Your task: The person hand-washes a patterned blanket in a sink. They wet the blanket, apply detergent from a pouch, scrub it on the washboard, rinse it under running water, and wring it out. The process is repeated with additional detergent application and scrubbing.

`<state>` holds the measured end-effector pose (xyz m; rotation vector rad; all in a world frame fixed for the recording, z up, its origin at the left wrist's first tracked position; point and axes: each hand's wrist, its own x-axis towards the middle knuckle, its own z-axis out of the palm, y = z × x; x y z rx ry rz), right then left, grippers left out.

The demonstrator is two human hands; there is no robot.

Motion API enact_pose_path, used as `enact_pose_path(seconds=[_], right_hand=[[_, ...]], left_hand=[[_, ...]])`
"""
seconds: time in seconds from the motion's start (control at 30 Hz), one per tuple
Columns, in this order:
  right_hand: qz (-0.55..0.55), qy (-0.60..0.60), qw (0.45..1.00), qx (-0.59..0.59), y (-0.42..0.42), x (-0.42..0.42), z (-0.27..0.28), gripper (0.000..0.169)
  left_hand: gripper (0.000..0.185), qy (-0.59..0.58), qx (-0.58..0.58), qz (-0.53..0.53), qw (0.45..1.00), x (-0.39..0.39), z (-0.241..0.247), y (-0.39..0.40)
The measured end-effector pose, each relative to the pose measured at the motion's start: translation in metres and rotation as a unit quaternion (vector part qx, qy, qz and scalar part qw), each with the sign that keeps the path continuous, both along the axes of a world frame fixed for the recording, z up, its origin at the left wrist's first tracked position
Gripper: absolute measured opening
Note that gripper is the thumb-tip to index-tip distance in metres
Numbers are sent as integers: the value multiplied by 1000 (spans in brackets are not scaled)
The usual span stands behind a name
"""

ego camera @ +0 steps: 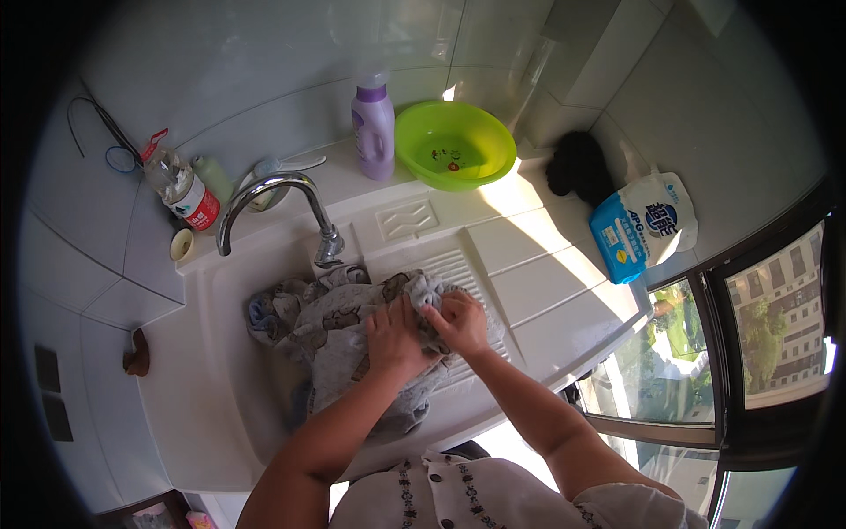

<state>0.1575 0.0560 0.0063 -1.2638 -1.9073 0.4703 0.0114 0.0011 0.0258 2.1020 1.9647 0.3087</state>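
A wet, light grey patterned garment [337, 311] is bunched over the ribbed washboard [456, 264] and hangs down into the white laundry sink [218, 397]. My left hand [400, 340] lies on the cloth with its fingers spread over a fold. Beside it, my right hand [462, 321] grips a bunched part of the same garment near the upper ribs of the board. Its fingers curl into the fabric, and their tips are partly hidden. Whether the left fingers also pinch cloth is hard to see, though the palm presses on it.
A chrome faucet [271, 182] arches over the sink. Along the back ledge stand a plastic bottle [182, 188], a purple detergent bottle [374, 132] and a green basin [456, 149]. At the right are a black cloth-like bundle [581, 165], a detergent pouch [641, 228] and a window [681, 350].
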Motion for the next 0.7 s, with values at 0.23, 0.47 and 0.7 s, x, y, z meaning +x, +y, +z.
enact_pose_path(seconds=[0.23,0.47,0.7], right_hand=[[-95,-113,989,-3,29,-8,-37,36],[-76,67,944,-315,90,9,-13,36],[218,-223,950,-4,-51,-50,38,23]], left_hand=[[89,100,-86,-77,988,23,4,14],[86,7,122,-136,983,26,-26,-10],[58,-17,74,-89,993,36,-100,-24]])
